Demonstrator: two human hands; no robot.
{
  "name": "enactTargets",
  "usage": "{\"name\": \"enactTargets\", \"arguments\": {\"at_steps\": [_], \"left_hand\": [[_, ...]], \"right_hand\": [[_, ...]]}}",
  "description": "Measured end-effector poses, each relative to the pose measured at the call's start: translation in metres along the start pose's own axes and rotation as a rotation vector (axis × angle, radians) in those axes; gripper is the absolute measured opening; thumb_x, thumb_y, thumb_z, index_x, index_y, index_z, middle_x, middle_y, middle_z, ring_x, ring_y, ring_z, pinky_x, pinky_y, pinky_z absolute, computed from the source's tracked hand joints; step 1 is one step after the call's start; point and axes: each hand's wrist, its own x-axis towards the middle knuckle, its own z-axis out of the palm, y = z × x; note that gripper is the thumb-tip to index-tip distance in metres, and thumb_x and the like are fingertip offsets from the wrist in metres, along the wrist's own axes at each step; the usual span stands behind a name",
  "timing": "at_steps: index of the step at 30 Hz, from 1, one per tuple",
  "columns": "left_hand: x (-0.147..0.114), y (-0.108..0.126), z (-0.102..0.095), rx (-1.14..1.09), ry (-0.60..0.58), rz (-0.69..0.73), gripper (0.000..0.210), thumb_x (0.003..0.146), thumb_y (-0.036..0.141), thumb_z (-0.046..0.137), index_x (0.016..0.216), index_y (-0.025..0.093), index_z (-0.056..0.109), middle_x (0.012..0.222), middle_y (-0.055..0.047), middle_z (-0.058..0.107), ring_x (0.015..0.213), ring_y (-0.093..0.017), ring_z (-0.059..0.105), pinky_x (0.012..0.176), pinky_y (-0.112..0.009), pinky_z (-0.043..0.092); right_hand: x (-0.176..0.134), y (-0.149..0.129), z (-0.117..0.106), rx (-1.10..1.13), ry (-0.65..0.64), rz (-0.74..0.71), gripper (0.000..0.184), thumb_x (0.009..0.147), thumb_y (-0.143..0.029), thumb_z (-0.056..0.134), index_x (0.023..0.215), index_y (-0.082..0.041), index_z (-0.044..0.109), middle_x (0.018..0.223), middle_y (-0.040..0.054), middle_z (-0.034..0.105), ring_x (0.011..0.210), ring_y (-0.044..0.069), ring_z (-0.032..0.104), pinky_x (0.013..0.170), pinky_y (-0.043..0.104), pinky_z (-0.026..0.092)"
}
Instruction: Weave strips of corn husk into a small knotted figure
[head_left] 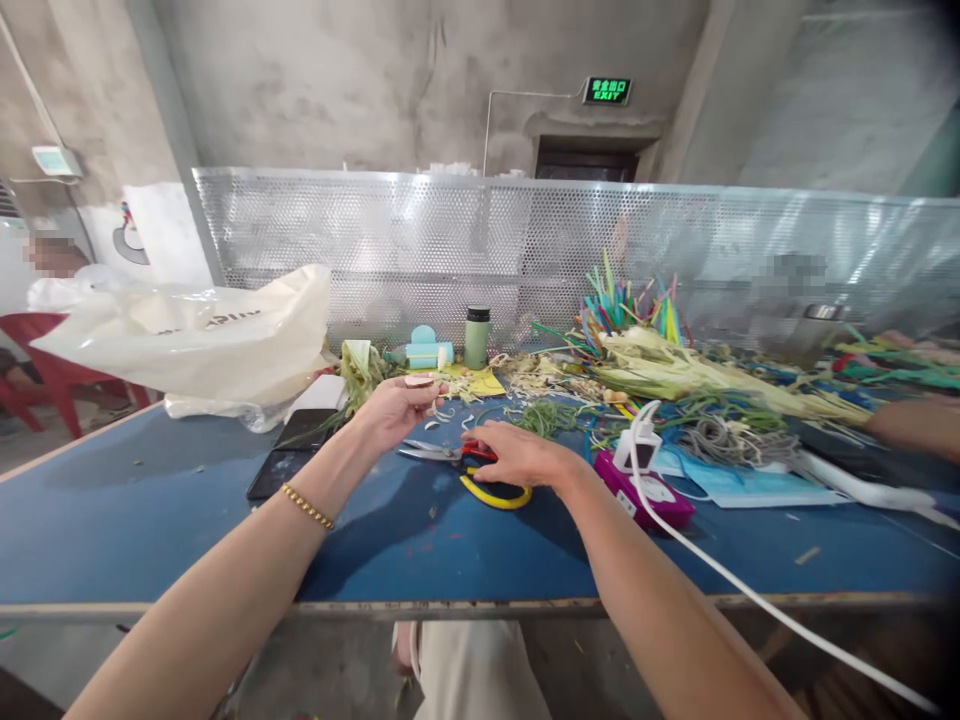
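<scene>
My left hand (401, 408), with a gold bead bracelet on the wrist, pinches a small flat piece (419, 381), pale on top with a reddish-brown edge; its kind I cannot make out. Just to the right, the fingers and thumb of my right hand (517, 452) close around the red part of the handles of a pair of scissors (495, 492). The other handle is yellow. The metal blades point left over the blue table (390, 560), below my left hand. Pale scraps lie behind both hands.
A dark phone-like slab (274, 470) and a cream plastic bag (225, 345) lie left. A green bottle (477, 338) stands behind. To the right are corn husks (675, 370), green cords (551, 417), a purple power strip (660, 505) with a white cable, and another person's hand (915, 422).
</scene>
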Motion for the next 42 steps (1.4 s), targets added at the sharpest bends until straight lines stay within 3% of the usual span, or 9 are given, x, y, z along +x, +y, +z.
{"name": "enactTargets", "arguments": {"at_steps": [3,7,14,19,23,26,30,35,42], "left_hand": [[0.000,0.000,0.002,-0.031,0.002,-0.002,0.017,0.065,-0.005,0.070,0.076,0.008,0.064,0.080,-0.008,0.070,0.062,-0.012,0.063,0.059,-0.024,0.051],[0.002,0.004,-0.003,-0.045,-0.009,0.009,0.019,0.066,-0.005,0.069,0.078,0.009,0.063,0.080,-0.009,0.070,0.063,-0.011,0.064,0.061,-0.023,0.052],[0.007,0.017,-0.018,0.010,-0.080,0.137,0.013,0.073,0.015,0.073,0.080,0.009,0.064,0.067,-0.005,0.065,0.054,-0.009,0.058,0.052,-0.019,0.047],[0.010,0.024,-0.025,0.001,0.000,0.207,0.012,0.075,0.017,0.069,0.083,0.009,0.064,0.062,-0.003,0.062,0.050,-0.008,0.054,0.048,-0.018,0.043],[0.011,0.026,-0.027,-0.004,0.023,0.219,0.011,0.073,0.015,0.069,0.080,0.010,0.062,0.060,-0.002,0.060,0.049,-0.008,0.052,0.046,-0.018,0.041],[0.010,0.023,-0.025,0.052,0.008,0.222,0.011,0.071,0.016,0.071,0.075,0.010,0.063,0.058,-0.002,0.058,0.048,-0.007,0.050,0.045,-0.018,0.039],[0.004,0.020,-0.018,0.187,-0.027,0.240,0.015,0.069,0.021,0.074,0.074,0.010,0.065,0.055,-0.001,0.056,0.046,-0.008,0.047,0.043,-0.019,0.034],[-0.003,0.018,-0.010,0.307,-0.077,0.202,0.018,0.068,0.025,0.074,0.072,0.011,0.064,0.054,-0.001,0.055,0.046,-0.008,0.046,0.044,-0.020,0.033],[-0.004,0.016,-0.007,0.351,-0.089,0.164,0.017,0.069,0.025,0.072,0.073,0.011,0.062,0.051,0.000,0.053,0.045,-0.008,0.044,0.044,-0.021,0.030]], "right_hand": [[0.001,-0.002,0.001,0.003,-0.019,-0.022,0.054,0.076,-0.030,0.065,0.128,-0.019,0.057,0.106,0.0108,0.064,0.096,0.024,0.058,0.083,0.033,0.045],[0.005,0.001,0.011,0.010,0.053,-0.044,0.059,0.074,-0.024,0.062,0.132,-0.016,0.054,0.109,0.0136,0.064,0.101,0.026,0.059,0.084,0.032,0.045],[0.010,0.005,0.012,0.122,0.158,0.020,0.059,0.067,-0.033,0.072,0.124,-0.019,0.064,0.109,0.0115,0.066,0.092,0.023,0.063,0.080,0.030,0.048],[0.010,0.010,-0.007,0.228,0.412,0.094,0.048,0.064,-0.038,0.079,0.108,-0.019,0.072,0.098,0.0092,0.070,0.085,0.023,0.064,0.078,0.034,0.049],[0.006,0.007,-0.021,0.602,0.543,0.172,0.048,0.068,-0.037,0.077,0.110,-0.017,0.067,0.099,0.0080,0.070,0.085,0.019,0.065,0.078,0.032,0.050],[0.001,-0.001,-0.026,0.816,0.495,0.208,0.049,0.074,-0.045,0.072,0.113,-0.018,0.062,0.085,0.0032,0.067,0.069,0.013,0.061,0.064,0.025,0.048],[-0.004,-0.012,-0.027,0.847,0.310,0.151,0.044,0.076,-0.050,0.069,0.107,-0.019,0.061,0.065,-0.0053,0.054,0.053,0.007,0.046,0.048,0.019,0.035],[-0.003,-0.014,-0.022,0.859,0.259,0.061,0.044,0.074,-0.045,0.073,0.107,-0.018,0.062,0.068,-0.0050,0.052,0.056,0.007,0.046,0.050,0.019,0.034],[-0.002,-0.014,-0.020,0.900,0.218,0.062,0.042,0.072,-0.042,0.076,0.103,-0.017,0.063,0.068,-0.0043,0.053,0.054,0.006,0.046,0.048,0.019,0.034]]}}
